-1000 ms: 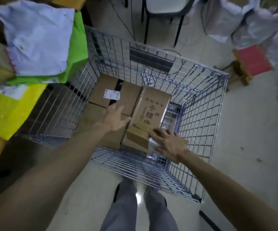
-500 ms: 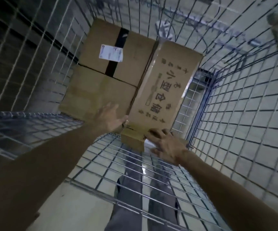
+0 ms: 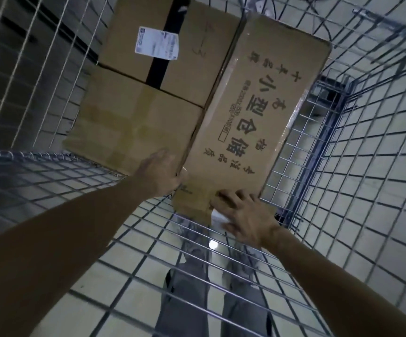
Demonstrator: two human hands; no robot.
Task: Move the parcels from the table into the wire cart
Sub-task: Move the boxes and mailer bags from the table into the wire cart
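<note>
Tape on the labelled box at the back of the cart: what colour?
Black tape, running down the middle of the brown labelled box. Head view.

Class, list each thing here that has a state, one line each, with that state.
Printed box, inside the cart, both hands on it.
Labelled box, taped shut, lying in the cart.
Plain box, taped shut, lying in the cart.
Left hand, fingers straight, against the printed box's left side.
Right hand, fingers spread on the printed box's near end.
Wire cart, holding three boxes.
</note>
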